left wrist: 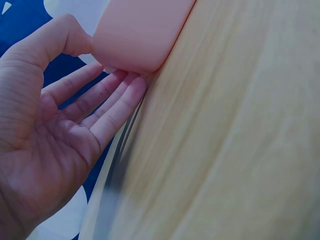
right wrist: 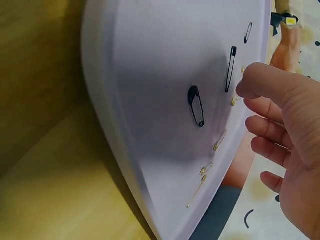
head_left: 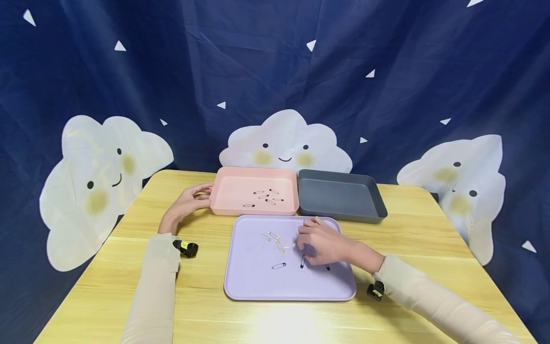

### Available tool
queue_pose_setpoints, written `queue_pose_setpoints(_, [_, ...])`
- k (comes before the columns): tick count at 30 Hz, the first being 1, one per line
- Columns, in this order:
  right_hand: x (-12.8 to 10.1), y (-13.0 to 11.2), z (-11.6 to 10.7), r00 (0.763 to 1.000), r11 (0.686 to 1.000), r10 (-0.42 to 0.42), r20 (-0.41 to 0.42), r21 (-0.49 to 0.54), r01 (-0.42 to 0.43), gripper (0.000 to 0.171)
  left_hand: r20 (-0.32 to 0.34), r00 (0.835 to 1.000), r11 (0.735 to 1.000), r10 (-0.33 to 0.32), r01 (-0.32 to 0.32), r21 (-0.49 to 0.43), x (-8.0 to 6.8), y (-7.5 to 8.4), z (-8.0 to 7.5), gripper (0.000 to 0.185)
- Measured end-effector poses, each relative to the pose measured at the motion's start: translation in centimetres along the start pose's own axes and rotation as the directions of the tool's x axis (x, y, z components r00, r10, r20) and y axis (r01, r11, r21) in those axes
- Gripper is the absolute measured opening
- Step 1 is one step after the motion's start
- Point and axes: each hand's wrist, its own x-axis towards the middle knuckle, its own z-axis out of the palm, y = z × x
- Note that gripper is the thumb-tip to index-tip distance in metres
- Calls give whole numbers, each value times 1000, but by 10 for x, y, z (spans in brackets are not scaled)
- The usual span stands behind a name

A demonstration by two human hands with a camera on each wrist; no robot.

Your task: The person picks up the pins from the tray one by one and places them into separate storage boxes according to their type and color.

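Observation:
My left hand is at the left wall of the pink tray, its fairly straight fingers and thumb tip touching the tray's corner in the left wrist view. Several black safety pins lie in that tray. Over the lilac tray hovers my right hand, fingers loosely bent. No pin shows between its fingertips. Below and beside it lie a black safety pin, a second black pin and a third black pin. Several gold safety pins lie close to its fingertips, partly hidden by the hand.
A dark grey tray stands right of the pink one, both behind the lilac tray. All stand on a light wooden table. A dark blue curtain with cloud faces hangs behind. Each sleeve carries a small black wrist camera.

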Motion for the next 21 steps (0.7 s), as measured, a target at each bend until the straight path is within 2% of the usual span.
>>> queue_pose_setpoints(9, [-1,-6,0,997,1000,8,70,2,-8,22,2,1000,1000,-9,9,-18,0,-1,-1,68])
queue_pose_setpoints(21, [5,-13,5,997,1000,-14,74,-13,15,19,-3,1000,1000,-6,5,-14,0,-1,0,68])
